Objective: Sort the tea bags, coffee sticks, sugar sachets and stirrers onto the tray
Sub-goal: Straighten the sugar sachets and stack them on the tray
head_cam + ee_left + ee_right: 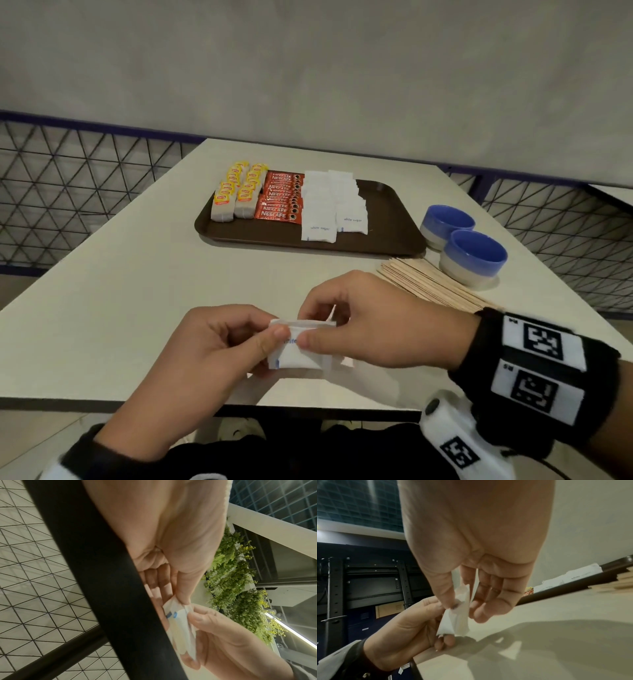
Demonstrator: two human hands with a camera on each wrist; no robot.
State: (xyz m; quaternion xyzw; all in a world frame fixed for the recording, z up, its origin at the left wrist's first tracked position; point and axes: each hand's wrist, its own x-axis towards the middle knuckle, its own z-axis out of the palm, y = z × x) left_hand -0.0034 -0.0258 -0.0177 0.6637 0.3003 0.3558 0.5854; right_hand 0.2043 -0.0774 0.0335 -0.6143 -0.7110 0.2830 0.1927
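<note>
Both hands meet near the table's front edge on a small stack of white sugar sachets [297,354]. My left hand [263,337] pinches the stack [180,622] between thumb and fingers. My right hand [317,330] pinches the sachets' top edge [460,609] from the other side. On the brown tray [390,219] stand two rows of yellow-tagged tea bags [236,193], a row of red coffee sticks [279,198] and two rows of sugar sachets [334,205]. A pile of wooden stirrers [431,279] lies on the table to the right of the tray.
Two blue-and-white bowls [472,257] stand at the table's right side beside the stirrers. A wire mesh fence [68,192] runs behind the table. The table's front edge [137,402] lies just under my wrists.
</note>
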